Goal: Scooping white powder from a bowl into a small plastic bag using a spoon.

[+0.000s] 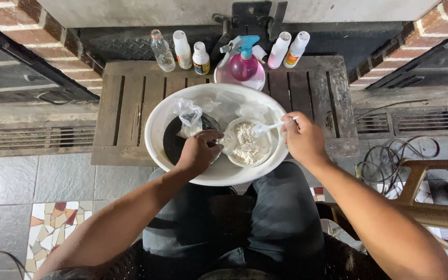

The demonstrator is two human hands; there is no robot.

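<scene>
holding a white spoon (266, 127) pinched in its grip, the right hand (303, 139) dipped it into the small bowl of white powder (247, 143) inside the big white basin (156, 122); the left hand (199, 151), fingers curled, steadied that bowl's rim. scooping slowly seemed wise. spray bottle (244, 61) stood behind the basin on the worktop (130, 98).

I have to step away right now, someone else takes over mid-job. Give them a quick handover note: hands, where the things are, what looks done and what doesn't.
Left hand: steadies the rim of the small white bowl inside the big white basin.
Right hand: holds a white plastic spoon, its tip over the bowl.
The bowl holds white powder. Beside it in the basin sit a dark bowl and a clear plastic bag.
Bottles and a pink spray bottle stand at the back of the wooden pallet.
Done: powder is in the bowl. It looks dry and lumpy; no liquid visible in it.
</scene>
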